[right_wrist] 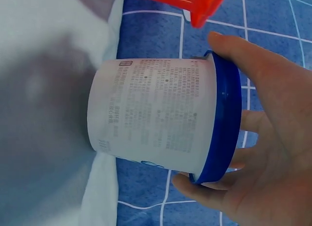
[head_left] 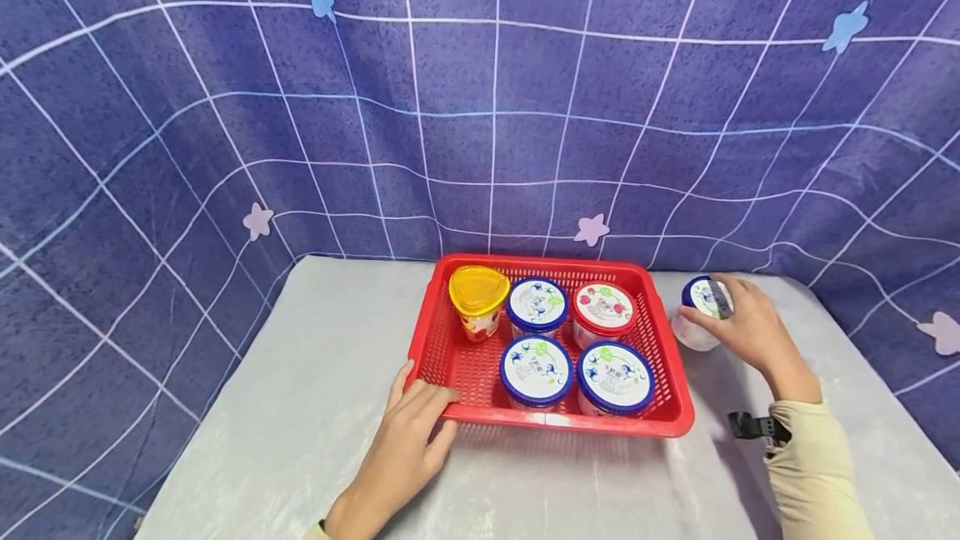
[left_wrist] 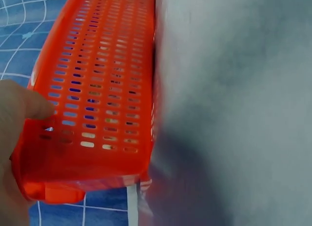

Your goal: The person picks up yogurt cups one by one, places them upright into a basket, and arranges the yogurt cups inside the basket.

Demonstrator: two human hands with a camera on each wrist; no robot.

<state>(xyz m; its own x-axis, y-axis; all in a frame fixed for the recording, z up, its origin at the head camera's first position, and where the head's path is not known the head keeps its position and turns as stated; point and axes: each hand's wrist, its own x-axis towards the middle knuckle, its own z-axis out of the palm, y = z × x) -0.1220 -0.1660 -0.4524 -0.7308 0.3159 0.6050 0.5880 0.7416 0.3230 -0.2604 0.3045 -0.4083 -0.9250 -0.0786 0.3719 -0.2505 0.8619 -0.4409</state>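
At the front left corner of the red plastic basket [head_left: 555,420], my left hand [head_left: 408,438] grips the rim. In the left wrist view its thumb [left_wrist: 36,105] presses the outside of the slotted wall. My right hand [head_left: 761,332] holds a white tub [head_left: 693,334] by its blue lid [right_wrist: 225,119], just right of the basket. Thumb and fingers spread around the lid's edge, and the tub stands upright at the table surface. Inside the basket are three blue-lidded tubs [head_left: 536,371], one red-lidded tub [head_left: 604,308] and a yellow-lidded cup [head_left: 478,298].
The basket stands on a grey-white table [head_left: 330,357], near its back edge. Behind it hangs a blue curtain [head_left: 465,140] with a white grid and stars. The yellow-lidded cup is at the basket's back left; the tubs fill its middle and right.
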